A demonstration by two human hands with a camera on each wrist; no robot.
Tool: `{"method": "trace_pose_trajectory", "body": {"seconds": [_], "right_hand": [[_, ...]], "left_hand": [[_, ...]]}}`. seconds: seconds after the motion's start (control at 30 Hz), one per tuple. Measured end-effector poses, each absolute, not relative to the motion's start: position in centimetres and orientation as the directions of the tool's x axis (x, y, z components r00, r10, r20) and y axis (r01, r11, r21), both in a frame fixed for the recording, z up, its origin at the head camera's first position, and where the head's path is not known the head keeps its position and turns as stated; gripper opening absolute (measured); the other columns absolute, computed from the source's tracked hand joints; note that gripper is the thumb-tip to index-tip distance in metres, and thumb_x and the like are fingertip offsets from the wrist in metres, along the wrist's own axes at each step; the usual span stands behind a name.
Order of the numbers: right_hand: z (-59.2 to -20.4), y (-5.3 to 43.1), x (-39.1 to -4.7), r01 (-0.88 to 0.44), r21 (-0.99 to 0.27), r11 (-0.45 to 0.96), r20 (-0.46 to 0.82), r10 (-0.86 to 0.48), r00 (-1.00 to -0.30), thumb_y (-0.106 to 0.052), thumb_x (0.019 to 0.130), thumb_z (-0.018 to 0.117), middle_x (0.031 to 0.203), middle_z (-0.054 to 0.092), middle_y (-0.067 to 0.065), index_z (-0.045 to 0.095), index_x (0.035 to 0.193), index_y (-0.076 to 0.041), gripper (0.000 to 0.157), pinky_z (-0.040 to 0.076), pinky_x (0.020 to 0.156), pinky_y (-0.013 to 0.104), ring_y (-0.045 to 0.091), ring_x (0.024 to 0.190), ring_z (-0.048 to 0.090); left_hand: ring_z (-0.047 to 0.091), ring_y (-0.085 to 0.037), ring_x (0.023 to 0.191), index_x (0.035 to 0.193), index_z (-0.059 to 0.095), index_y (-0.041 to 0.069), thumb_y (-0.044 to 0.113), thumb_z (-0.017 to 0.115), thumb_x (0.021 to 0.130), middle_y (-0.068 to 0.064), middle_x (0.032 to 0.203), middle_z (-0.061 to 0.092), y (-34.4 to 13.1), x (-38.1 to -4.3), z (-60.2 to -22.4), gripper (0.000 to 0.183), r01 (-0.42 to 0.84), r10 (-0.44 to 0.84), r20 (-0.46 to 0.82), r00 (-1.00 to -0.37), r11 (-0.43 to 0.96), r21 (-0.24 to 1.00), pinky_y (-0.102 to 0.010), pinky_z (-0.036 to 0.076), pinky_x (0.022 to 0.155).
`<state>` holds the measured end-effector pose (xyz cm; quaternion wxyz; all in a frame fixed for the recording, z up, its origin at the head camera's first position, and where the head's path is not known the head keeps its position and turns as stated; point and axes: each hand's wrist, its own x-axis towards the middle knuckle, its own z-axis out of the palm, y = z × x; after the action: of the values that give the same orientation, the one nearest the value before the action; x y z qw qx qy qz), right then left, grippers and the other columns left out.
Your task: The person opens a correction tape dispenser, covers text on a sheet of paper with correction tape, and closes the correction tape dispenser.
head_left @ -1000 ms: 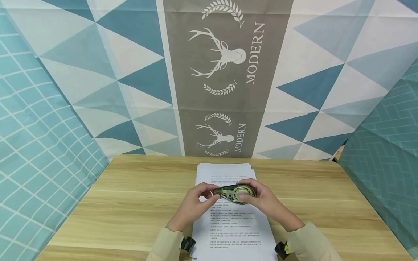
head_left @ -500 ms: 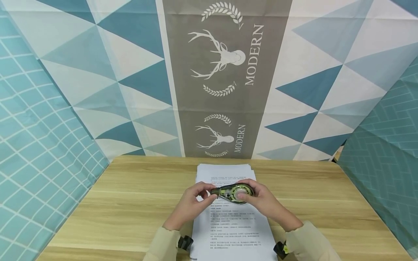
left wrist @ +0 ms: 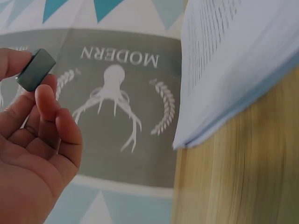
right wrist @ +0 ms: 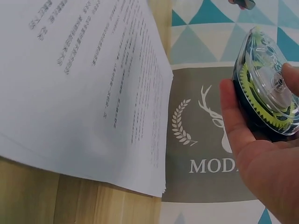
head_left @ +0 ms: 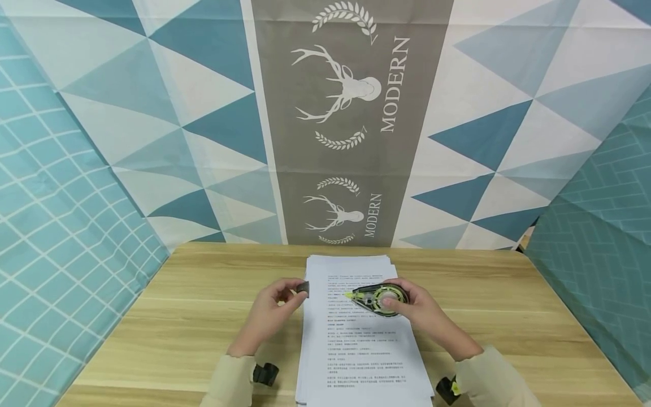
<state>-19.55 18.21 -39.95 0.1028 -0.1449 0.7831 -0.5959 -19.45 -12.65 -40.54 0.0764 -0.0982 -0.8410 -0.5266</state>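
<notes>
A correction tape with a clear and black case, green gear and uncovered green tip is gripped by my right hand, thumb on its round side. In the right wrist view the correction tape shows its toothed wheel through the clear shell. My left hand pinches the small dark cap between thumb and fingertip, apart from the tape. The left wrist view shows that cap as a short, angular piece, with the other fingers curled below it. Both hands are over the stack of printed paper or its left edge.
A wooden table carries the paper stack, whose sheets are slightly uneven at the edges. Behind the table hangs a patterned cloth with deer heads and triangles. Teal cloths stand at the sides.
The cap has come off the correction tape's tip. My left hand has moved left with the cap, and my right hand has shifted slightly right with the tape.
</notes>
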Motion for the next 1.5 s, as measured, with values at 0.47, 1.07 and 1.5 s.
{"method": "trace_pose_trajectory", "body": {"seconds": [0.47,1.07,1.5], "right_hand": [[-39.9,18.8,-19.5,-0.063,-0.966,0.252,-0.019,-0.312,-0.95,-0.021,0.089,0.062,0.122,0.052,0.023,0.046,0.129,0.002,0.049,0.049,0.08,0.021,0.019,0.1,0.056],[-40.5,19.0,-19.5,-0.054,-0.968,0.246,-0.026,-0.31,-0.95,-0.021,0.089,0.062,0.122,0.053,0.023,0.046,0.128,0.003,0.049,0.049,0.08,0.02,0.018,0.1,0.056],[-41.0,19.1,-19.5,-0.06,-0.964,0.261,-0.023,-0.302,-0.953,-0.025,0.088,0.063,0.121,0.054,0.02,0.046,0.127,0.0,0.05,0.049,0.081,0.021,0.018,0.1,0.057]], "left_hand": [[0.052,-0.013,0.074,0.114,0.063,0.012,0.035,0.063,0.088,-0.007,0.103,0.063,-18.6,-19.9,-42.0,0.036,0.047,-0.042,0.077,-0.996,0.489,0.871,-0.023,0.044,0.06],[0.062,-0.024,0.095,0.122,0.056,-0.002,0.04,0.054,0.092,-0.019,0.114,0.063,-24.1,-20.2,-42.9,0.052,-0.155,-0.122,-0.102,-0.987,0.579,0.8,-0.034,0.051,0.076],[0.061,-0.024,0.092,0.12,0.056,-0.005,0.037,0.054,0.092,-0.022,0.112,0.062,-25.4,-20.6,-44.0,0.05,-0.182,-0.11,-0.145,-0.983,0.65,0.738,-0.039,0.05,0.075]]}}
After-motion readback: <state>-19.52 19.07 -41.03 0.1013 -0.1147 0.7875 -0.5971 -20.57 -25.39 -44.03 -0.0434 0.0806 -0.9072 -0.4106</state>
